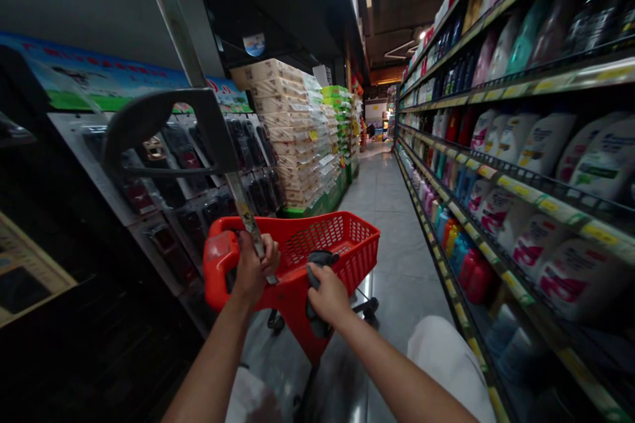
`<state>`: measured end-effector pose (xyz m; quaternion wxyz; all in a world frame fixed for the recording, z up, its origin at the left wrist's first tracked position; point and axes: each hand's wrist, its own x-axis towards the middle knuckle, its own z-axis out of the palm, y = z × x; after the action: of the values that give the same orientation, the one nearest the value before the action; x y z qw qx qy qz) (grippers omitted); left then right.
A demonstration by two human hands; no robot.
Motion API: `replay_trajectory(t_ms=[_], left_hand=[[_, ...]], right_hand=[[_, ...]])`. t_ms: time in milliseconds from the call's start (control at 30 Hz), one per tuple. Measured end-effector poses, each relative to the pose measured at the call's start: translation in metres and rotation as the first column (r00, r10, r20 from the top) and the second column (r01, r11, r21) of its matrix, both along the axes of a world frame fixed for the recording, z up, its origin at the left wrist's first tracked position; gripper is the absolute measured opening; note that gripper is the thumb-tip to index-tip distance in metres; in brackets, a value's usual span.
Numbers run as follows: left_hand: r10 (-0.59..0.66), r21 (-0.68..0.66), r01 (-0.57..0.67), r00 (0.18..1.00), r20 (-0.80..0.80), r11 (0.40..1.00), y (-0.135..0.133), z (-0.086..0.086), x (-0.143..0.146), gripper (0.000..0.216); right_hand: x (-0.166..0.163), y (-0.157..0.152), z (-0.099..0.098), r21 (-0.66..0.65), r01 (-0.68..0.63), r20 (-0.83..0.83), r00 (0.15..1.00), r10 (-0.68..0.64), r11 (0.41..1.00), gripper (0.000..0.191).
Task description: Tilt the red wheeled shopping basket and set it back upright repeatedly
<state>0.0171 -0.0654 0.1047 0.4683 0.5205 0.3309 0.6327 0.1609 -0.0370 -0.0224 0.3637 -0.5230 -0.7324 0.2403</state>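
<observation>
And here's the red shopping cart, right at six o'clock, low in front of the wearer, with both hands busy at it! The left hand has its fingers wrapped firmly around the metal pole, down at the pole's lower end beside the basket. That pole leans up toward eleven o'clock, carrying a dark grey loop handle along the way. Over to the right hand, at four o'clock from the left: it's clamped on a dark grey item against the cart's near side, though its exact kind is hard to make out. Grey floor tiles run up the aisle to twelve o'clock. Stacked cartons tower at eleven, packaged goods hang at ten, and white shampoo bottles line the shelves at three!
</observation>
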Motion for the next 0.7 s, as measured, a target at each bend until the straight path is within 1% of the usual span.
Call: replay_trajectory(t_ms=[33,100,167,200,267,333,400,467,500,567,633,700], left_hand=[[-0.014,-0.013,0.014,1.0,0.008,1.0,0.002,0.001,-0.001,0.069],[-0.027,-0.024,0.028,0.999,0.017,0.999,0.006,0.002,-0.003,0.069],[-0.023,-0.024,0.024,1.0,0.021,0.999,0.009,0.001,-0.004,0.069],[-0.017,-0.022,0.018,1.0,0.023,1.0,0.011,0.0,-0.005,0.069],[0.002,-0.018,-0.002,1.0,0.021,1.0,0.014,-0.002,-0.005,0.07],[0.022,-0.012,-0.021,1.0,0.015,1.0,0.016,-0.003,-0.004,0.07],[0.029,-0.007,-0.029,1.0,0.006,1.0,0.02,-0.003,-0.003,0.071],[0.021,-0.013,-0.021,1.0,0.001,1.0,0.023,-0.003,-0.002,0.071],[0.015,-0.018,-0.015,1.0,0.0,1.0,0.025,-0.003,-0.001,0.071],[0.004,-0.025,-0.004,1.0,-0.002,1.0,0.028,-0.002,0.001,0.071],[-0.005,-0.023,0.005,1.0,-0.009,1.0,0.031,-0.002,0.003,0.072],[-0.01,-0.019,0.01,1.0,-0.02,1.0,0.034,-0.003,0.006,0.072]], right_hand=[[-0.005,-0.004,0.0,0.034,-0.025,-0.009,1.0,0.025,0.999,0.062],[-0.001,-0.001,-0.005,0.075,-0.026,0.006,1.0,0.026,0.997,0.063],[0.016,0.016,-0.016,0.076,0.028,0.039,0.999,-0.031,0.997,0.063],[0.029,0.028,-0.024,0.063,0.081,0.052,0.995,-0.084,0.995,0.063],[0.058,0.056,-0.039,0.003,0.215,0.058,0.975,-0.215,0.977,0.064],[0.088,0.084,-0.052,-0.084,0.342,0.036,0.94,-0.34,0.936,0.065],[0.113,0.108,-0.061,-0.178,0.438,-0.074,0.887,-0.456,0.881,0.068],[0.128,0.126,-0.065,-0.262,0.479,-0.22,0.816,-0.535,0.838,0.072],[0.132,0.133,-0.065,-0.284,0.478,-0.273,0.791,-0.548,0.831,0.073],[0.132,0.142,-0.064,-0.288,0.457,-0.328,0.778,-0.535,0.842,0.07],[0.125,0.144,-0.062,-0.274,0.439,-0.357,0.78,-0.514,0.856,0.06],[0.112,0.14,-0.059,-0.271,0.414,-0.392,0.777,-0.492,0.869,0.048]])
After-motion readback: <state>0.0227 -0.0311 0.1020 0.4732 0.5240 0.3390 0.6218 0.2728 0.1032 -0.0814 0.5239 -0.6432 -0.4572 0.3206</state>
